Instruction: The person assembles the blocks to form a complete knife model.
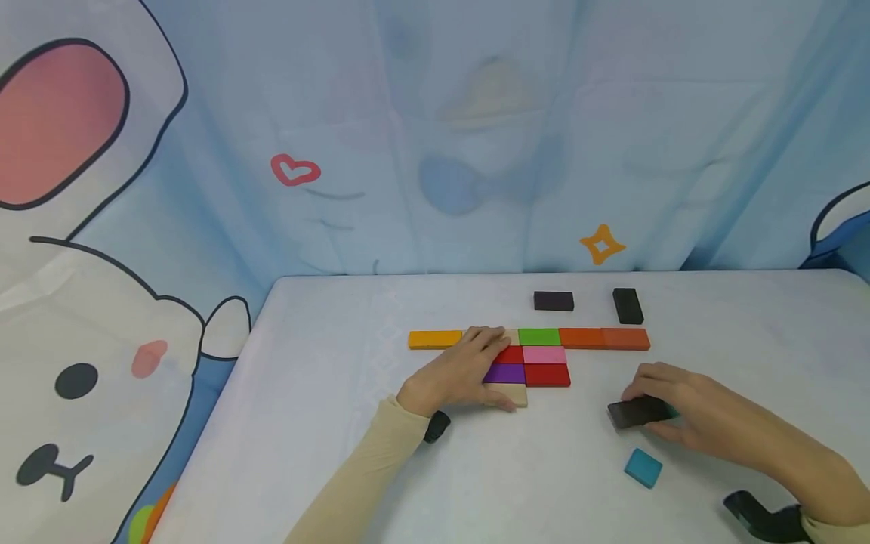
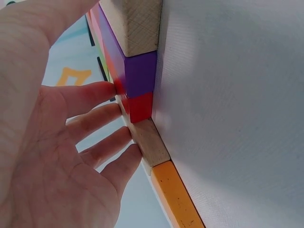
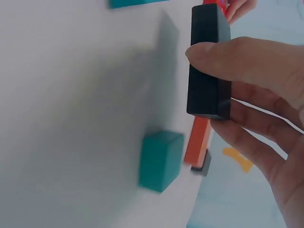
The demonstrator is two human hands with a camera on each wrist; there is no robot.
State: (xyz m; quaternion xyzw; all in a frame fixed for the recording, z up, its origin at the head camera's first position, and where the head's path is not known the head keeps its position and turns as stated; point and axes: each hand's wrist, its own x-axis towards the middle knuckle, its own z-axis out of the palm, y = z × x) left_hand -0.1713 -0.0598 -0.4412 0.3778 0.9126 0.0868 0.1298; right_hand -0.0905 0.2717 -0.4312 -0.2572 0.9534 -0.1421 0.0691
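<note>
In the head view, my left hand [image 1: 469, 370] rests over the left side of a flat group of coloured blocks. Its fingertips touch the blocks near the back row, and the thumb lies by a natural wood block [image 1: 511, 394] in front. The left wrist view shows a purple block [image 2: 141, 73], a red block [image 2: 141, 107] and an orange-yellow block [image 2: 176, 194] beside the fairly straight fingers. My right hand [image 1: 686, 408] pinches a black block [image 3: 204, 80] between thumb and fingers, above the table. Behind it is a teal block [image 3: 161, 161], partly hidden in the head view.
Another teal block [image 1: 643, 468] lies in front of my right hand. Two black blocks, one sideways [image 1: 553, 301] and one lengthwise [image 1: 627, 306], lie behind the row. Green [image 1: 539, 337], pink [image 1: 544, 355] and orange [image 1: 581, 338] blocks join the group. A patterned curtain [image 1: 476, 151] hangs behind.
</note>
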